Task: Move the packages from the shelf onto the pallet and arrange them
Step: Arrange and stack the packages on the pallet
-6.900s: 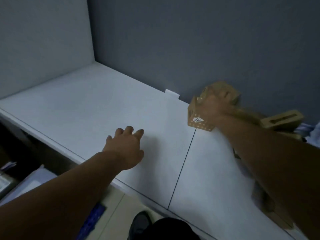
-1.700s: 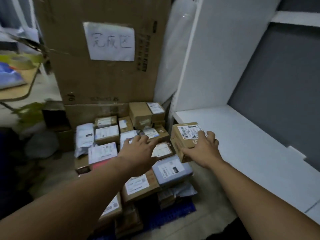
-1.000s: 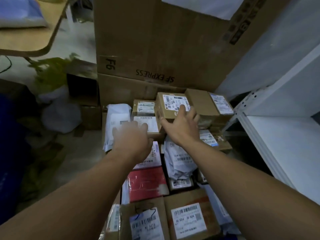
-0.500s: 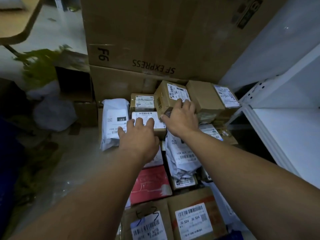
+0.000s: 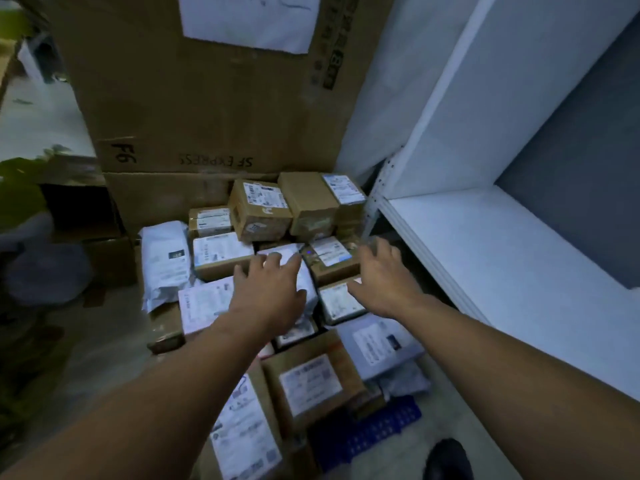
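Observation:
A small brown box (image 5: 260, 214) with a white label sits tilted at the back of the pile, beside another brown box (image 5: 311, 204). Several labelled boxes and white mailer bags cover a blue pallet (image 5: 374, 434). My left hand (image 5: 272, 292) hovers over a white mailer bag (image 5: 306, 285) in the middle of the pile, fingers spread and holding nothing. My right hand (image 5: 384, 277) hangs empty with relaxed fingers above a flat box (image 5: 337, 303). The white shelf (image 5: 512, 271) at the right shows no packages.
Large cardboard cartons (image 5: 207, 109) stand behind the pile, one printed SF EXPRESS with a white paper sheet. A white bag (image 5: 164, 265) leans at the pile's left. The shelf's white upright (image 5: 377, 199) borders the pile. My shoe (image 5: 448, 460) is at the bottom.
My right hand has let go of the small brown box at the back of the pile and drawn back toward me. My left hand has also pulled back over the pile.

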